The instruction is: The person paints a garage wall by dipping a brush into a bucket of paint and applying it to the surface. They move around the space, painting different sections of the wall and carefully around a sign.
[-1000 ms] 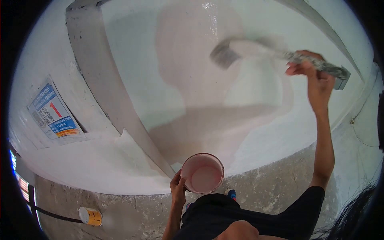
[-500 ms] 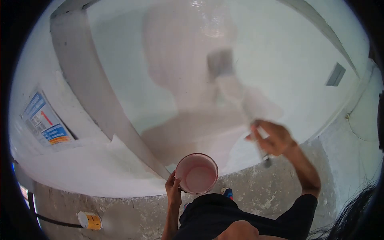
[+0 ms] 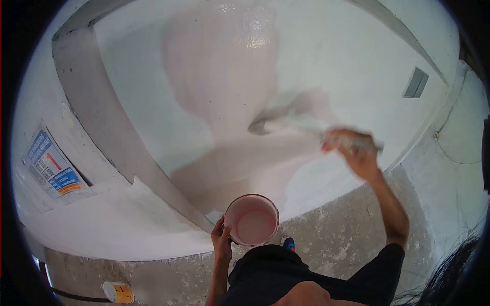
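My left hand (image 3: 221,238) is closed on the rim and side of a pinkish bucket (image 3: 273,224), held in front of my waist with pale liquid at its bottom. In my right hand (image 3: 354,150) is a long-handled paintbrush (image 3: 296,127), blurred by motion. Its dark bristle end (image 3: 259,125) points left and lies over the white wall (image 3: 352,97), at the edge of a shadowed area. The fingers wrap the handle near its rear end, which sticks out on the right of the hand.
A grey raised frame (image 3: 97,97) borders the wall panel on the left. Beyond it hangs a blue and white poster (image 3: 53,166). A grey switch plate (image 3: 416,82) sits at the right. On the concrete floor (image 3: 342,224) stands a yellow-labelled can (image 3: 120,292).
The paintbrush has swung from pointing up and left to nearly level, its bristles lower and further left. My right hand has risen slightly. The bucket stays in place; the view has shifted a little.
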A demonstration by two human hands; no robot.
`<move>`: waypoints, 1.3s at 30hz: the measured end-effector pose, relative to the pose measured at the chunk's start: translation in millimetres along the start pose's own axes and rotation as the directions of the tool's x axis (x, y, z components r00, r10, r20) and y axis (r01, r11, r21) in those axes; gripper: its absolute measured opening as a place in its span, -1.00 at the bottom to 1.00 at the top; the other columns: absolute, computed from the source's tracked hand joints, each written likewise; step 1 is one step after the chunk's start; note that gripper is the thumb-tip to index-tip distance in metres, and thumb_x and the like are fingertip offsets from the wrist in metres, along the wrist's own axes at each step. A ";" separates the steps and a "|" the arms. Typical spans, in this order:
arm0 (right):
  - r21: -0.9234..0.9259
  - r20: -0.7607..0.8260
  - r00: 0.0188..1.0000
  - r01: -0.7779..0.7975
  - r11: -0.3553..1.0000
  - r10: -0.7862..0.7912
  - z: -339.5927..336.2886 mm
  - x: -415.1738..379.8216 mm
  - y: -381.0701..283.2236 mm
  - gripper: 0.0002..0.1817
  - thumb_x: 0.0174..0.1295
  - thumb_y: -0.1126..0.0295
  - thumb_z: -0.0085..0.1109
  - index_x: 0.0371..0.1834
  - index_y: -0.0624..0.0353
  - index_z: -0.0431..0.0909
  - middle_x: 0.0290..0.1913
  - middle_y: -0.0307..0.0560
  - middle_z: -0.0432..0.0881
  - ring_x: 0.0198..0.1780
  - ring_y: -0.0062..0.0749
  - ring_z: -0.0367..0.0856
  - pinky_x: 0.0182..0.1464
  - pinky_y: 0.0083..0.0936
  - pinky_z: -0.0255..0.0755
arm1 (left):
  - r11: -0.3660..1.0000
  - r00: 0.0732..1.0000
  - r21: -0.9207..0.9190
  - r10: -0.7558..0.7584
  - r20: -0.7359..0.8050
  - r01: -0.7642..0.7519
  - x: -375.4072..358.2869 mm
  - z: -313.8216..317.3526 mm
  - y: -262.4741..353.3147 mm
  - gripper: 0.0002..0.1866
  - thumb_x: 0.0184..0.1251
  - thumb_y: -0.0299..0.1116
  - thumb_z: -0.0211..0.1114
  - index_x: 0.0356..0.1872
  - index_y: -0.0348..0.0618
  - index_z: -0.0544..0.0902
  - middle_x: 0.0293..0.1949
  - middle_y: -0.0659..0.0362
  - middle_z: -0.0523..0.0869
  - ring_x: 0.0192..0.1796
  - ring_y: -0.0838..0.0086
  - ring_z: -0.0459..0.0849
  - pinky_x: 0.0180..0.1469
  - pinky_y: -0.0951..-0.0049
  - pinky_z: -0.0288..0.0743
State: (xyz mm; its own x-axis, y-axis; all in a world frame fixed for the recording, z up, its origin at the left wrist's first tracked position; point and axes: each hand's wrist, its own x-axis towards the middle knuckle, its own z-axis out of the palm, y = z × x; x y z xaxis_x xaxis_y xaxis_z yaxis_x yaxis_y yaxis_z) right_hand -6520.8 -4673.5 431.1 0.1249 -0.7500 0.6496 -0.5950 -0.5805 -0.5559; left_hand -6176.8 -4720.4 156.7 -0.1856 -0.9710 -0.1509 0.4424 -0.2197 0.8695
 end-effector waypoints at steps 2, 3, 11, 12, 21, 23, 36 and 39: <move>0.158 -0.220 0.950 -0.187 0.970 0.220 -19.7 36.2 -20.1 -0.68 0.33 0.45 0.18 0.06 0.44 0.49 -0.23 0.10 0.70 -0.27 -0.26 0.74 -0.15 -0.36 0.69 | 1.000 1.000 -0.004 0.012 0.013 -0.012 -3.7 3.5 1.6 -0.44 0.24 -0.42 0.24 0.27 -0.40 0.43 -0.10 0.08 0.70 -0.15 0.47 0.68 -0.19 0.51 0.56; 0.144 -0.291 0.932 -0.178 0.973 0.214 -29.8 52.2 -29.1 -0.68 0.36 0.39 0.16 0.03 0.44 0.50 -0.27 0.12 0.70 -0.27 -0.31 0.74 -0.15 -0.37 0.70 | 1.000 1.000 -0.012 0.015 0.012 -0.015 -6.2 3.5 1.8 -0.44 0.23 -0.41 0.24 0.27 -0.41 0.43 -0.11 0.08 0.70 -0.15 0.47 0.68 -0.19 0.51 0.56; -0.154 -0.395 0.906 0.100 0.983 -0.154 -76.7 95.3 -69.0 -0.67 0.38 0.35 0.14 0.03 0.43 0.54 -0.30 0.14 0.71 -0.28 -0.29 0.74 -0.14 -0.40 0.69 | 1.000 0.999 -0.012 0.026 -0.038 -0.027 -17.6 -0.7 -2.6 -0.43 0.22 -0.40 0.25 0.26 -0.42 0.42 -0.11 0.08 0.70 -0.15 0.48 0.68 -0.22 0.52 0.56; -0.219 -0.431 0.872 0.151 0.964 -0.235 -77.6 95.1 -73.5 -0.68 0.38 0.35 0.14 0.02 0.43 0.55 -0.30 0.15 0.71 -0.29 -0.28 0.74 -0.14 -0.39 0.69 | 1.000 0.999 -0.017 0.020 -0.046 -0.021 -17.1 -1.7 -3.8 -0.43 0.22 -0.40 0.25 0.26 -0.42 0.42 -0.11 0.08 0.70 -0.15 0.48 0.68 -0.22 0.53 0.56; -0.553 -0.391 0.902 -0.071 0.830 -0.184 -45.3 13.1 -33.3 -0.63 0.34 0.38 0.19 0.18 0.26 0.51 -0.09 -0.02 0.72 -0.11 -0.28 0.74 -0.10 -0.45 0.64 | 1.000 0.999 0.010 -0.003 -0.053 0.003 -19.3 2.9 -1.8 -0.47 0.22 -0.40 0.21 0.23 -0.42 0.44 0.01 0.02 0.65 -0.01 0.40 0.65 0.03 0.48 0.54; -0.601 0.010 0.972 0.195 0.775 -0.236 -24.5 -3.3 0.9 -0.61 0.13 0.37 0.42 0.03 0.18 0.62 -0.07 0.06 0.66 -0.19 -0.32 0.73 -0.22 -0.50 0.69 | 1.000 0.998 0.006 -0.002 -0.056 0.002 -17.0 2.3 -6.9 -0.47 0.23 -0.41 0.21 0.23 -0.42 0.45 0.01 0.03 0.66 -0.01 0.41 0.65 0.02 0.49 0.54; -0.320 0.350 0.883 0.425 0.847 -0.311 76.3 -119.1 41.0 -0.51 0.19 0.31 0.35 0.20 0.09 0.51 -0.10 -0.01 0.63 -0.07 -0.25 0.71 -0.03 -0.42 0.64 | 1.000 0.999 0.011 -0.008 -0.033 0.008 -10.9 12.2 -14.1 -0.45 0.23 -0.41 0.21 0.26 -0.40 0.43 -0.07 0.09 0.67 -0.14 0.49 0.66 -0.19 0.54 0.53; 0.079 0.517 0.680 -0.642 0.763 0.519 43.7 -82.2 8.1 -0.51 0.27 0.33 0.23 0.30 0.02 0.46 0.01 0.01 0.63 0.08 -0.13 0.64 0.16 -0.29 0.53 | 1.000 1.000 0.007 0.007 -0.023 -0.007 -8.9 11.5 -18.1 -0.43 0.23 -0.41 0.23 0.28 -0.40 0.41 -0.16 0.11 0.70 -0.27 0.54 0.67 -0.39 0.58 0.53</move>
State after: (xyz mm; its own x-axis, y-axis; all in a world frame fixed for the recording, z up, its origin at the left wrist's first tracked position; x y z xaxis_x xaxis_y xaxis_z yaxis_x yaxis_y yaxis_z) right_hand -6501.2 -4630.4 350.5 0.1865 -0.9757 -0.1148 -0.4713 0.0136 -0.8819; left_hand -6193.2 -4706.7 147.7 -0.1622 -0.9744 -0.1555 0.4376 -0.2123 0.8737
